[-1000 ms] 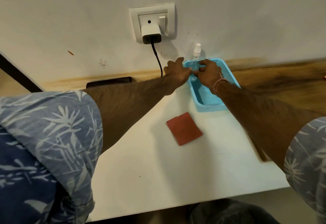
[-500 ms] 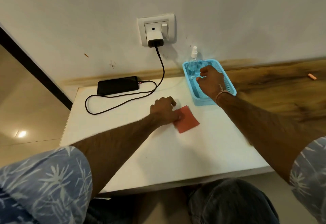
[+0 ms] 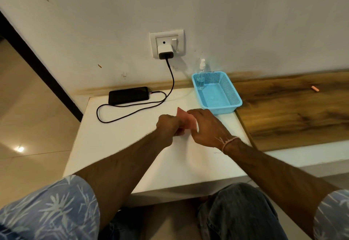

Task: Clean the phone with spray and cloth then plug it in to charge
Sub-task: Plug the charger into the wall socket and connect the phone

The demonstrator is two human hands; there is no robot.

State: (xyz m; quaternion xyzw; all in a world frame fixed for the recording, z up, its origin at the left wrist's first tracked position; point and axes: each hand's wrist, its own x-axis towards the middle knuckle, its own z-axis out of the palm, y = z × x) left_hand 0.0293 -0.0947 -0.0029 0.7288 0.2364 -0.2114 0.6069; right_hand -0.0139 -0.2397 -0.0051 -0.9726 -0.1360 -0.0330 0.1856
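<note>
While both hands pinch it, cloth (image 3: pixel 186 120) looks pinkish-red (blurred, seemingly creased).

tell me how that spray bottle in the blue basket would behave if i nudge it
The spray bottle is tall, narrow and upright in the corner of the blue basket, so it would probably tip rather than slide. It looks clear and thin-walled, likely light. The basket's walls should stop it from rolling far.

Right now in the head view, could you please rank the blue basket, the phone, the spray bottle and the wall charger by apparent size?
1. blue basket
2. phone
3. spray bottle, though its clear body is hard to outline
4. wall charger

All lie at a similar distance, so the order should hold.
</note>
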